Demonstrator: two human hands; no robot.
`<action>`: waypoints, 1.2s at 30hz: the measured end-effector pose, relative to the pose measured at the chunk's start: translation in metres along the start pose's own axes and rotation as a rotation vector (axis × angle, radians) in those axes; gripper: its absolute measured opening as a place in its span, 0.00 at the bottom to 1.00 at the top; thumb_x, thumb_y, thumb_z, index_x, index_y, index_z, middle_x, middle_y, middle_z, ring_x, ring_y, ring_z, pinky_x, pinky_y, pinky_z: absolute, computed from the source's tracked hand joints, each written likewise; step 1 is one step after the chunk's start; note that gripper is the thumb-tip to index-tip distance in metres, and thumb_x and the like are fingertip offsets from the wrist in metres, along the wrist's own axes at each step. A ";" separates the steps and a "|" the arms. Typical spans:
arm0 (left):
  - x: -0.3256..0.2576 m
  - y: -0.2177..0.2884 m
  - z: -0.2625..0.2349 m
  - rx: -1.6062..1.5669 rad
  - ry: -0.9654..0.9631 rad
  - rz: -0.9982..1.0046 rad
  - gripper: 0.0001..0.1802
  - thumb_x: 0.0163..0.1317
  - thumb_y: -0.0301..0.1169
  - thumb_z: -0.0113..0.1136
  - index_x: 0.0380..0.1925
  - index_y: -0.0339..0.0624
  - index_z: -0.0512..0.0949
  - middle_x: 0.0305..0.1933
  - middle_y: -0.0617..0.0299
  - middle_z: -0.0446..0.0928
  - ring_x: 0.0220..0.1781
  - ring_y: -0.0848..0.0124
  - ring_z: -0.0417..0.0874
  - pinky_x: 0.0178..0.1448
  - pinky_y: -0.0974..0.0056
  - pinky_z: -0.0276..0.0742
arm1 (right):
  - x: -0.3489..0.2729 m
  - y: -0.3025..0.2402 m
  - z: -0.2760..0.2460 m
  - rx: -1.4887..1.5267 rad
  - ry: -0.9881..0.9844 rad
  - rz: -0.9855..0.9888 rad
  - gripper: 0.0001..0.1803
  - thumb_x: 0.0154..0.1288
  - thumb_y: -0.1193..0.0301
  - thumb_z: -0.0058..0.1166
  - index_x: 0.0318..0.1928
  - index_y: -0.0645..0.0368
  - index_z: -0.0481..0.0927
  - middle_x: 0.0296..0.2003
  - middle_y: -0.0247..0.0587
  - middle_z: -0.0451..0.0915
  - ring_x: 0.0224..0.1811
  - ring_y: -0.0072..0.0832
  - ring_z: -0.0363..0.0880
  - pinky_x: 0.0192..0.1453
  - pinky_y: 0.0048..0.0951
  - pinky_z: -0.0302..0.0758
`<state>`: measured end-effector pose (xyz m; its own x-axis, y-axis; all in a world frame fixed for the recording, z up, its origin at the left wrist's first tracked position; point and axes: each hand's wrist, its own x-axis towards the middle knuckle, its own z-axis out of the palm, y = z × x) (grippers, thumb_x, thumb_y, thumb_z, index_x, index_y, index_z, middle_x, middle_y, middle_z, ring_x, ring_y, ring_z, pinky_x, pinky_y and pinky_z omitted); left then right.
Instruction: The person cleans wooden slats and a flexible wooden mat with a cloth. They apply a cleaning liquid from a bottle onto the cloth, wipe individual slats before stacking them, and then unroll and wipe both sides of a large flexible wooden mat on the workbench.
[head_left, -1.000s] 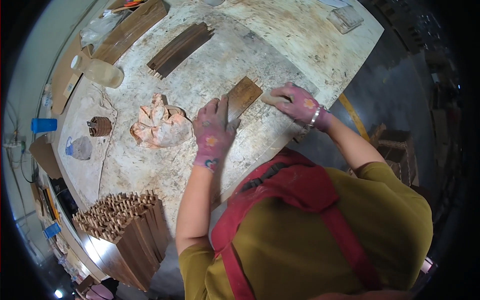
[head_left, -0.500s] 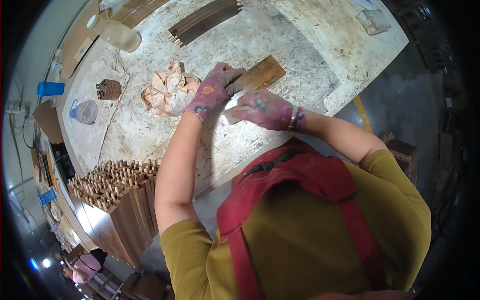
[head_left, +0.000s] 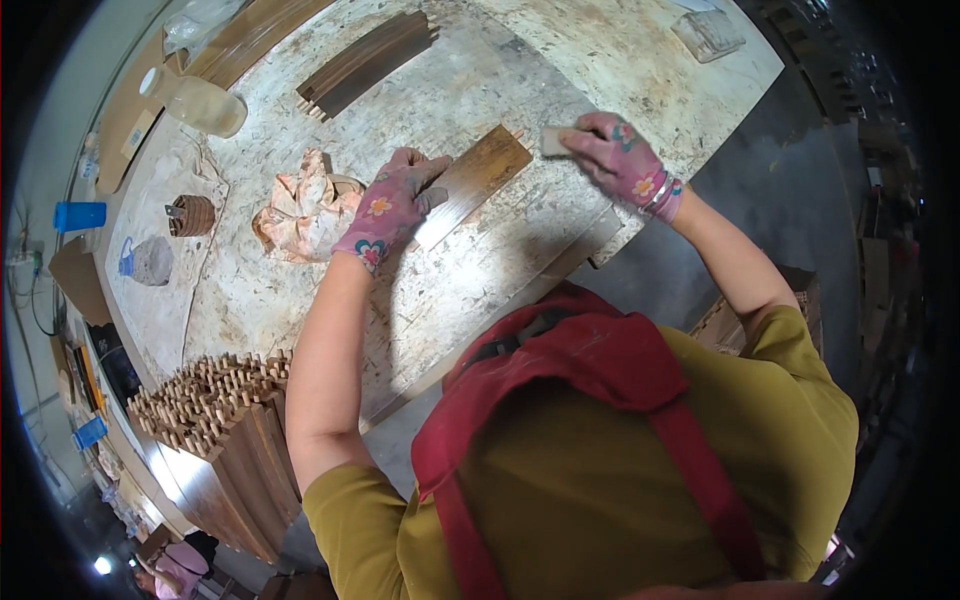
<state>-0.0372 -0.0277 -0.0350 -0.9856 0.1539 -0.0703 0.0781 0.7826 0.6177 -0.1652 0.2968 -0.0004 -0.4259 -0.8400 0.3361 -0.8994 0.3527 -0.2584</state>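
A flat brown wooden board (head_left: 482,178) with small dowels at its far right end lies slantwise on the worktable. My left hand (head_left: 392,205), in a pink flowered glove, grips the board's left end between thumb and fingers. Off the board's far right end, my right hand (head_left: 622,160), gloved alike, pinches a small pale block (head_left: 555,141) that looks like a sanding block. Bright glare covers the board's near left part. A crumpled, stained cloth (head_left: 305,215) rests just left of my left hand.
More doweled boards (head_left: 365,65) lie at the back of the worktable (head_left: 290,310). A large stack of doweled boards (head_left: 240,470) stands at the near left. Along the left are a cloudy plastic bottle (head_left: 200,105), a brown ribbed roll (head_left: 192,215) and a blue cup (head_left: 80,215).
My right hand has swung right with the pale block, from the board's near left end to beyond its far right end. My left hand still holds the board; the whole view has shifted slightly.
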 end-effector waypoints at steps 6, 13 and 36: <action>-0.007 0.066 0.020 0.293 0.360 0.049 0.23 0.56 0.34 0.62 0.53 0.43 0.76 0.55 0.52 0.73 0.56 0.53 0.75 0.58 0.52 0.72 | 0.020 -0.033 0.021 0.270 0.058 0.082 0.19 0.62 0.71 0.57 0.54 0.55 0.78 0.44 0.46 0.77 0.49 0.40 0.77 0.54 0.37 0.76; -0.005 0.074 0.095 -0.036 0.269 -0.078 0.34 0.55 0.43 0.66 0.60 0.40 0.70 0.64 0.52 0.69 0.67 0.56 0.67 0.70 0.57 0.62 | 0.099 -0.074 0.034 0.468 -0.344 -0.233 0.18 0.64 0.65 0.54 0.54 0.51 0.80 0.47 0.44 0.77 0.51 0.40 0.77 0.57 0.37 0.75; -0.044 0.067 -0.013 -0.042 0.061 -0.302 0.26 0.64 0.47 0.56 0.57 0.43 0.76 0.49 0.47 0.80 0.51 0.51 0.80 0.56 0.55 0.75 | 0.041 0.015 0.029 1.131 0.175 0.771 0.21 0.65 0.66 0.60 0.56 0.60 0.78 0.48 0.34 0.79 0.46 0.22 0.75 0.48 0.24 0.73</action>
<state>0.0098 0.0103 0.0198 -0.9707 -0.1190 -0.2089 -0.2243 0.7614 0.6083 -0.1933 0.2558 -0.0165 -0.8575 -0.4951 -0.1400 0.1002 0.1062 -0.9893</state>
